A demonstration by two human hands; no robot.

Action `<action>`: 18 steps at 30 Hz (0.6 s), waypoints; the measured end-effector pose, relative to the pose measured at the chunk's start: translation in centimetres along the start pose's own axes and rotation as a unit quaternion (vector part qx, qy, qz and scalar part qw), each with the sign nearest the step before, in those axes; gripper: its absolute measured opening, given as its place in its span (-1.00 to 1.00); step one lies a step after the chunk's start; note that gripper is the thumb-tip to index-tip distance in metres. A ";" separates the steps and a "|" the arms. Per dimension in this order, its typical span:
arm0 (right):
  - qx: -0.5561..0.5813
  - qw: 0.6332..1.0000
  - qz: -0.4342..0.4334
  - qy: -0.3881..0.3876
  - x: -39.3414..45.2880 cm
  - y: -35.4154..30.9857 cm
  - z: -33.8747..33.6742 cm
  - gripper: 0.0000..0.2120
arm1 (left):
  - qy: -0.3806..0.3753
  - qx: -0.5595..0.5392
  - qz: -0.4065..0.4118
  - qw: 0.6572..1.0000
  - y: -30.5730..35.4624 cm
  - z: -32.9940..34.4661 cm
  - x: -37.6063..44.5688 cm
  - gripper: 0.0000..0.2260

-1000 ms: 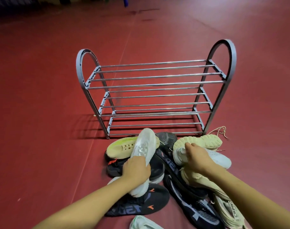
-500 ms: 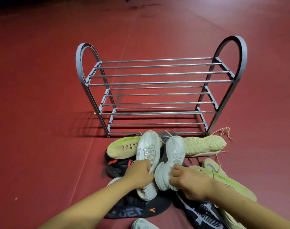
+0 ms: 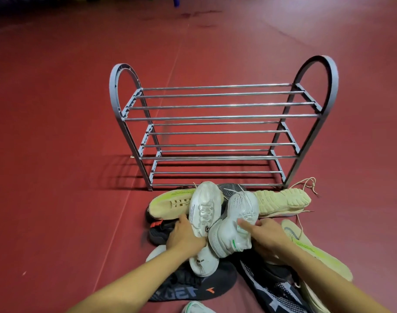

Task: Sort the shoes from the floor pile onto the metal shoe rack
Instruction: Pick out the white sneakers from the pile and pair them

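Head view: a left hand (image 3: pixel 184 239) gripped one white sneaker (image 3: pixel 204 219) while the right hand (image 3: pixel 266 239) held its mate (image 3: pixel 234 224) above the floor pile (image 3: pixel 193 290), just before the bare metal shoe rack (image 3: pixel 222 118).

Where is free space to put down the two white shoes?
All three tiers of the metal shoe rack are bare. Red floor left of the rack is free too. Crowded: the pile in front, where left hand and right hand hold white shoes.
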State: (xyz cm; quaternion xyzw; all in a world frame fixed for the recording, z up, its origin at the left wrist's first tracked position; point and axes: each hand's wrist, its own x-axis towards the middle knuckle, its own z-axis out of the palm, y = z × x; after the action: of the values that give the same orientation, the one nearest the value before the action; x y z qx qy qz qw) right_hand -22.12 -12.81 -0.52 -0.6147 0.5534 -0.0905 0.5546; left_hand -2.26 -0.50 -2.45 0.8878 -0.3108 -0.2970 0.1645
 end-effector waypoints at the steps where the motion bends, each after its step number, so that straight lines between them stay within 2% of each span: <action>1: 0.012 1.000 0.013 -0.022 0.1 -0.5 0.5 -0.74 | -0.005 0.009 -0.001 1.000 -0.1 0.2 0.1 -0.36; 3: -0.016 0.999 0.031 -0.038 0.5 -0.9 1.1 -0.76 | -0.010 0.041 0.023 0.999 -0.2 0.3 0.3 -0.52; 5: -0.026 0.998 0.038 -0.039 0.7 -1.5 1.1 -0.91 | -0.031 0.045 0.048 0.997 -0.4 0.0 0.6 -0.69; 8: -0.035 0.999 0.035 -0.022 0.9 -1.9 0.4 -0.96 | -0.027 -0.022 0.039 0.999 -1.0 -0.3 1.0 -0.67; 9: -0.039 0.999 0.027 -0.018 0.8 -2.0 0.1 -0.92 | -0.013 -0.034 0.042 0.998 -1.1 -0.3 1.0 -0.67; 12: -0.100 0.994 -0.037 0.016 0.7 -1.6 -0.5 -0.95 | 0.019 -0.060 0.055 0.996 -1.3 -0.6 1.0 -0.72; 15: -0.149 0.983 -0.100 0.032 0.0 -1.1 -0.5 -0.88 | 0.028 -0.105 0.060 0.992 -1.7 -1.2 0.7 -0.73; 18: -0.160 0.979 -0.121 0.032 -0.1 -0.6 0.0 -0.93 | 0.048 -0.190 0.065 0.979 -1.9 -2.2 0.6 -0.75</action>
State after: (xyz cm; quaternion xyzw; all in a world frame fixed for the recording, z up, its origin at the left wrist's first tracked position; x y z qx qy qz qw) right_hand -21.81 -12.91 -0.01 -0.7547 0.5001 -0.0865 0.4157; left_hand 0.35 0.76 -1.93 0.8316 -0.2979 -0.2959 0.3636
